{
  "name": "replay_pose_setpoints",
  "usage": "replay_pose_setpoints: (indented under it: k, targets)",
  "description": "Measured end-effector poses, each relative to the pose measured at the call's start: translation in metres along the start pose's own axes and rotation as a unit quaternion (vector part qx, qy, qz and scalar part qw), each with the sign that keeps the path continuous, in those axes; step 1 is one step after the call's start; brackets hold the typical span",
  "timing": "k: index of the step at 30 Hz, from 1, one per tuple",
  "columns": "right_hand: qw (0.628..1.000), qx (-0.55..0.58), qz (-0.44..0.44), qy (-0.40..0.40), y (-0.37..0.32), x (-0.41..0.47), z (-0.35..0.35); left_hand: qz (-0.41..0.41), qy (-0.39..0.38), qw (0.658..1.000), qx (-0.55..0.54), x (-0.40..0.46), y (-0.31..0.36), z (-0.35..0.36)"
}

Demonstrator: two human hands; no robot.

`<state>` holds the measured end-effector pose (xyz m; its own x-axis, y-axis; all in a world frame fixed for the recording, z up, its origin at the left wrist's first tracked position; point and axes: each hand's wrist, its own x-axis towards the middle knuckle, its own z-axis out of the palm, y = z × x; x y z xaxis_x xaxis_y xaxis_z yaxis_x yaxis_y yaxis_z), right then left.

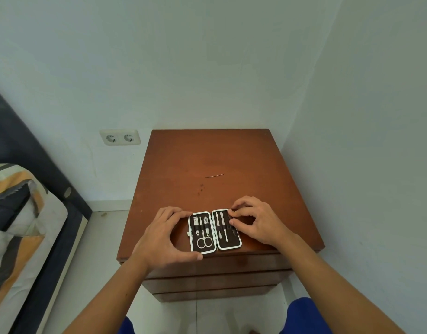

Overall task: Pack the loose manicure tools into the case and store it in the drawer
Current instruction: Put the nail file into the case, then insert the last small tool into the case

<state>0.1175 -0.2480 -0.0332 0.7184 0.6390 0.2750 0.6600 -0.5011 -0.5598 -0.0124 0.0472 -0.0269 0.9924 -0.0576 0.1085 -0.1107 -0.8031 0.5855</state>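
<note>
The tools strapped inside are too small to tell apart, scissors [204, 242] aside. The case [214, 230] lies open at the nightstand's [207, 160] near edge; the left hand [163, 239] curls round its left half, and the right hand [258, 222] pinches its right rim.

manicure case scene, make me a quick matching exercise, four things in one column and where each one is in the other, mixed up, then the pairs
Things:
1. scissors
2. thin loose metal piece
3. left hand
4. double wall socket

Places:
A. on the wall left of the nightstand
B. strapped in the left half of the open case
C. gripping the case's left edge
D. bare on the nightstand top, beyond the case

Pairs: 1-B, 2-D, 3-C, 4-A
</note>
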Motion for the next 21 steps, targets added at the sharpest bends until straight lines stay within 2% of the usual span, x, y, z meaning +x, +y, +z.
replay_pose_setpoints:
  k: [6, 11, 18, 21]
  targets:
    - [1.000, 0.002, -0.008, -0.009, 0.000, -0.001, -0.001, -0.004, -0.003, 1.000, -0.003, 0.001, 0.002, 0.000]
    - [1.000, 0.026, -0.004, 0.017, -0.001, -0.002, 0.002, -0.002, -0.001, 1.000, -0.004, 0.000, 0.003, -0.001]
    - [0.988, 0.130, 0.064, 0.047, -0.001, 0.012, -0.004, -0.007, -0.011, 1.000, -0.003, 0.001, 0.003, -0.003]
    - [0.984, 0.133, 0.097, 0.069, 0.004, 0.029, -0.005, -0.006, -0.011, 1.000, -0.006, 0.000, 0.004, -0.003]
